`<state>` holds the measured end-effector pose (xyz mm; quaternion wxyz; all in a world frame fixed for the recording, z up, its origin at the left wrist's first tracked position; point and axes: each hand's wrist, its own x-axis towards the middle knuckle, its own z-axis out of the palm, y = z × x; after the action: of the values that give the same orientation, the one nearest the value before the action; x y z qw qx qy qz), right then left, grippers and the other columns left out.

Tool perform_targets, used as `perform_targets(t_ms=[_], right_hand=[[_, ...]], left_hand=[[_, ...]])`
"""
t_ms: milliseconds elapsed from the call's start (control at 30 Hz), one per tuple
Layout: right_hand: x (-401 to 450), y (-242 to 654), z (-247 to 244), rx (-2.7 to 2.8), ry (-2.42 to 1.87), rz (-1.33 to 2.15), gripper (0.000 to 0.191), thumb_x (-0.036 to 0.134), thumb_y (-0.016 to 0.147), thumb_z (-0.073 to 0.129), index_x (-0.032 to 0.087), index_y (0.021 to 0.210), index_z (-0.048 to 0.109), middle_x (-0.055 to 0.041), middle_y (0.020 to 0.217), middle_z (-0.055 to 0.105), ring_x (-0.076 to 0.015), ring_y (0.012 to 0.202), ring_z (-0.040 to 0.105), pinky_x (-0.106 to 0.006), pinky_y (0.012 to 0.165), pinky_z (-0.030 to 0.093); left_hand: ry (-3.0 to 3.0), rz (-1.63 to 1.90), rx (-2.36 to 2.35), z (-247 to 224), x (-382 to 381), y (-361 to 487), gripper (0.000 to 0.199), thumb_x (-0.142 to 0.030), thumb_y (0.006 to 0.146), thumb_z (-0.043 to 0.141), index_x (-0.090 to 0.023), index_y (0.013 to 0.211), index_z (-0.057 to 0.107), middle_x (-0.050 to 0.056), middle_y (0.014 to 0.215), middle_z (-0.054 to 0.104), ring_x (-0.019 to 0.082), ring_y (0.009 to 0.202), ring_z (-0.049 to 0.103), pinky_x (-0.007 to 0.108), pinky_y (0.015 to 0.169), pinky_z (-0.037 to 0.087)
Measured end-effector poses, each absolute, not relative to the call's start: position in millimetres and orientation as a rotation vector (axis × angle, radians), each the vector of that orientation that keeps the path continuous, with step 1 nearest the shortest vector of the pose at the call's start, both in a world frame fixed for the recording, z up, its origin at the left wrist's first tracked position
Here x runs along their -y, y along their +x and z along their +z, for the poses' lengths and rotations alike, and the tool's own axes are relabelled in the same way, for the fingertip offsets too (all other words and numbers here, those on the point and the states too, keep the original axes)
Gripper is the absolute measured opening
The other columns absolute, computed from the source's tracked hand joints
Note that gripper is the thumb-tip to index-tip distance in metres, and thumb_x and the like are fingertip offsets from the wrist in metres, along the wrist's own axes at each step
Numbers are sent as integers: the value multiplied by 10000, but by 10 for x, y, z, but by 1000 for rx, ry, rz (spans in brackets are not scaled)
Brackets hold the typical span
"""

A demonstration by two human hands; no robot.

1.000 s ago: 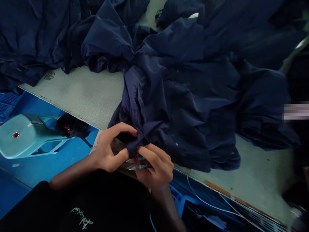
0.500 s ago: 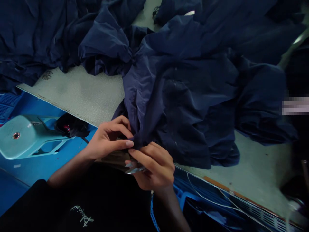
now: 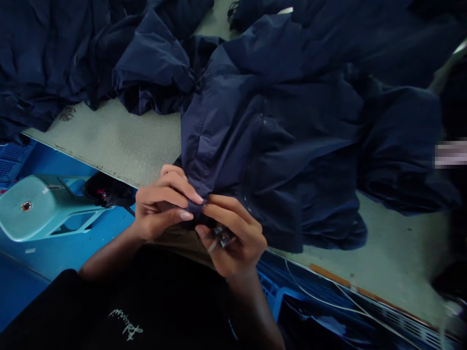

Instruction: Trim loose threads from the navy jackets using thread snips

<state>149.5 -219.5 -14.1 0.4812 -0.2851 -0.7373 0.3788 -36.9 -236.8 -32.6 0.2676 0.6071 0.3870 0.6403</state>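
At the bench (image 3: 109, 136) edge, the left hand's (image 3: 158, 206) fingers pinch a navy garment (image 3: 262, 146) stretching away, while the right hand (image 3: 237, 243) curls closed around a small metal piece (image 3: 223, 237).

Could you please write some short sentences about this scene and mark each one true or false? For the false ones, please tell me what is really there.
1. The left hand pinches a fold of navy fabric. True.
2. The right hand is empty. False: its fingers hold a small shiny metal object, and what kind of tool it is cannot be told.
3. Navy garments lie heaped on a pale grey-green table top. True.
4. The stool near the table is red. False: it is a turquoise plastic stool.
5. The person wears a white shirt. False: the black shirt has pale lettering.
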Motion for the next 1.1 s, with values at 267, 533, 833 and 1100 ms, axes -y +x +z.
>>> perform_targets(t_ms=[267,533,833,1100], right_hand=[[2122,1505,-119,1631,-905,1124,83,176,953,696,201,873,695,9,784,624,-114,670,576,-266,590,453],[2096,1510,-143,1642,-977,992,261,223,946,716,263,1204,709,-7,979,718,-150,832,678,-277,702,560],[2082,1575,-69,1720,-917,994,282,189,933,711,244,1206,763,-26,958,693,-162,803,637,-318,643,502],[2130,1654,-36,1865,-866,820,386,83,850,777,221,1210,783,-30,969,726,-155,788,694,-306,623,579]], left_hand=[[1235,1623,-915,-453,2396,-233,53,-340,928,794,-301,962,784,29,946,782,177,902,707,393,805,573],[1009,1605,-777,-512,2396,-247,86,-276,914,803,-275,998,819,38,932,772,150,879,740,301,766,606],[1011,1605,-666,-533,2393,-269,230,-104,889,766,-220,1077,827,59,1062,730,128,984,736,245,903,623],[1103,1616,-668,-503,2371,-270,291,-58,855,797,-243,1076,840,46,1017,724,113,946,752,222,874,642]])
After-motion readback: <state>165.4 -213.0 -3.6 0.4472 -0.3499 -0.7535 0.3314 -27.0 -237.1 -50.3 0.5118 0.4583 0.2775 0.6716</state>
